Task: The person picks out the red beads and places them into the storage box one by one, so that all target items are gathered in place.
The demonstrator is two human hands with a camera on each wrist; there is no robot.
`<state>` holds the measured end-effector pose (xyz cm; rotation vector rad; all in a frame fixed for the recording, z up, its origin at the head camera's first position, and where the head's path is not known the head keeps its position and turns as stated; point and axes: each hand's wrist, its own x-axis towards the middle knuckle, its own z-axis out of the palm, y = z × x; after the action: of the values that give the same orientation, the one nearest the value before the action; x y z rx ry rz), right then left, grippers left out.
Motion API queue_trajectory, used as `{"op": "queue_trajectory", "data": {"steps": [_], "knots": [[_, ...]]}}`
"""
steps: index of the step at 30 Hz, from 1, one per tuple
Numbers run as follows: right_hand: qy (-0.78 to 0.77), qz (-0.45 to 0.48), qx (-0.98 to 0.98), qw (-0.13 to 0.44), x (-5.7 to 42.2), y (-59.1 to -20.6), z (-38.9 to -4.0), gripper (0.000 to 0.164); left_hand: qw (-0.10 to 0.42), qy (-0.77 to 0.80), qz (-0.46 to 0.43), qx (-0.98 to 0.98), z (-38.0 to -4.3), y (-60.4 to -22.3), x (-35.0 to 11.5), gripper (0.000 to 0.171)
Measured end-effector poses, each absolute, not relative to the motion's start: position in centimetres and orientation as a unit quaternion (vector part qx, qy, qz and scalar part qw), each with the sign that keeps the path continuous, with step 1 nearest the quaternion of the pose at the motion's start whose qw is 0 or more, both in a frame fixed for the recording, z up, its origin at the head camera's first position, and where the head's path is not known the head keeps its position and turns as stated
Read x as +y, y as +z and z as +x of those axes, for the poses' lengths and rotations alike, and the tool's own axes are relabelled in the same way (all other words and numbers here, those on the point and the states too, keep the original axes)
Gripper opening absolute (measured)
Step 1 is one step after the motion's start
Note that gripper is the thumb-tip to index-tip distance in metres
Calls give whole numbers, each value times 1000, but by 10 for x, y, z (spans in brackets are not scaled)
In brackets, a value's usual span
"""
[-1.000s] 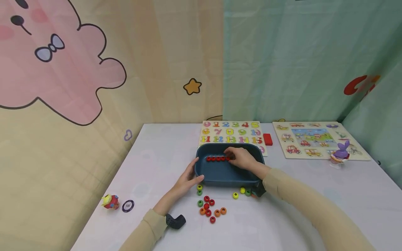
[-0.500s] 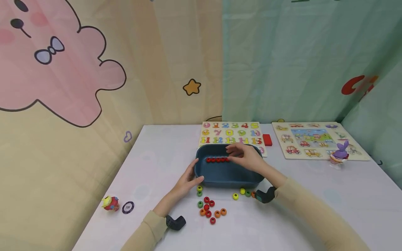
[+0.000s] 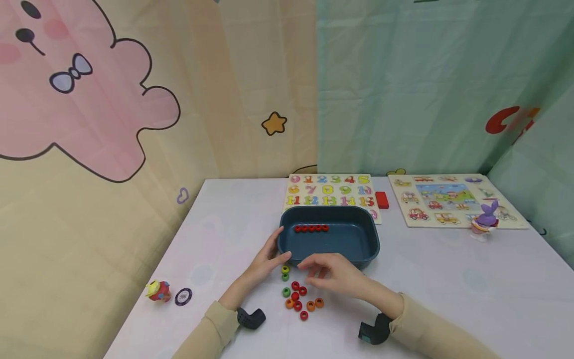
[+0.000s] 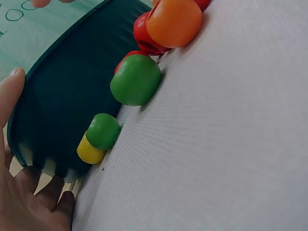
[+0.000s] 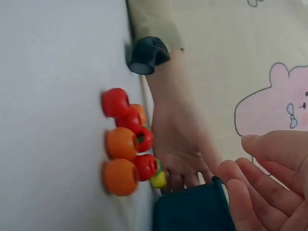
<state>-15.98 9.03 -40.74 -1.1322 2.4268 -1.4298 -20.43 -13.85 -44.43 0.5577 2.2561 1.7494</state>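
My left hand (image 3: 265, 260) holds the left end of a dark blue tray (image 3: 341, 244), its thumb at the near side and its fingers round the end. A row of several red beads (image 3: 311, 228) lies inside, towards the far wall. In front of the tray my right hand (image 3: 338, 275) hovers with loosely bent fingers and nothing between them, as the right wrist view also shows. Loose beads lie just left of it: red (image 3: 298, 305), orange (image 3: 319, 302), green (image 3: 286, 292) and yellow (image 3: 285, 269). That hand hides the beads beneath it in the head view.
Behind the tray lies a number puzzle board (image 3: 329, 189), with a red block (image 3: 382, 200) beside it. A vehicle puzzle board (image 3: 412, 199) and a purple rabbit figure (image 3: 487, 215) are at right. A small toy (image 3: 158, 290) and a round chip (image 3: 183, 296) are at left.
My right hand has left the row of red beads in the tray and moved towards me, over the near rim to the loose beads. The left hand and tray have stayed put.
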Motion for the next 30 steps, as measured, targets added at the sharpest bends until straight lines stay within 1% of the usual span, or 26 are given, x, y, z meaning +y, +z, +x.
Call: {"op": "queue_trajectory", "data": {"steps": [4,9,19,30], "knots": [[-450,-364,812,72,85,-432,-158,25,112,597,195,770,-204,-444,-138,70],[-432,-352,828,66,82,-450,-157,23,112,596,197,771,-204,-444,-138,69],[-423,-335,839,66,80,-464,-159,27,127,611,213,751,-204,-445,-140,71],[-395,-316,862,40,75,-470,-157,25,140,609,203,753,-204,-444,-140,71]]}}
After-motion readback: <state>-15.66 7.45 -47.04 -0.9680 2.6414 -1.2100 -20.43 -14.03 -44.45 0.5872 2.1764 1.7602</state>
